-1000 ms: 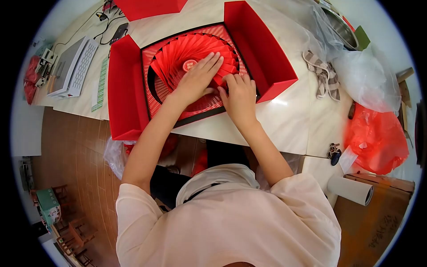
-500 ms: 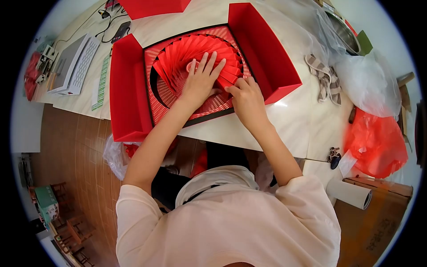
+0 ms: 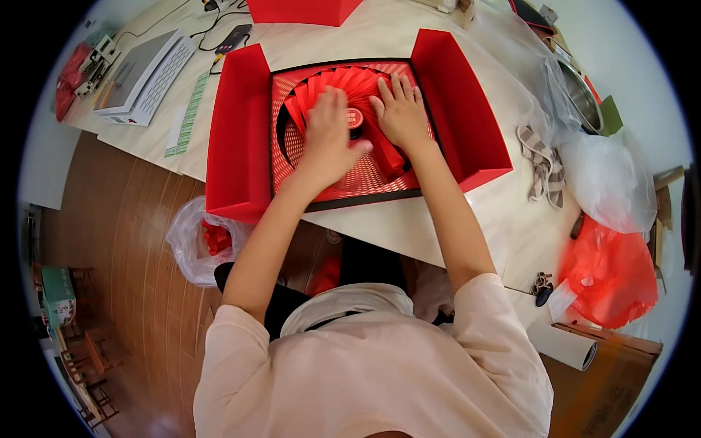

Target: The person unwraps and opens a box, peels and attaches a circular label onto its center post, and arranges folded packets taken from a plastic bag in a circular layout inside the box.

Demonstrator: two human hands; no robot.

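Note:
A red box (image 3: 237, 131) with raised side flaps sits on the table in front of me. Inside its black-edged tray, red folded packets (image 3: 343, 79) fan round a ring, and a round red-and-white cap (image 3: 354, 118) marks the middle. My left hand (image 3: 328, 142), slightly blurred, is over the left part of the fan beside the cap, fingers stretched and thumb apart. On the right part of the fan lies my right hand (image 3: 401, 113), fingers spread over the packets. Patterned red lining (image 3: 365, 179) shows at the near side of the ring.
A white-and-grey box (image 3: 142, 77), a phone (image 3: 234, 38) and cables are at the left. Another red box piece (image 3: 303, 10) is behind. To the right are checked cloth straps (image 3: 540, 164), plastic bags (image 3: 610, 179) and a metal bowl (image 3: 582, 95). A bag-lined bin (image 3: 197, 255) stands below the table.
My right hand has moved from pinching at the packets' near right edge up onto the fan, with fingers spread. My left hand has lifted off the middle, uncovering the cap. The view has shifted.

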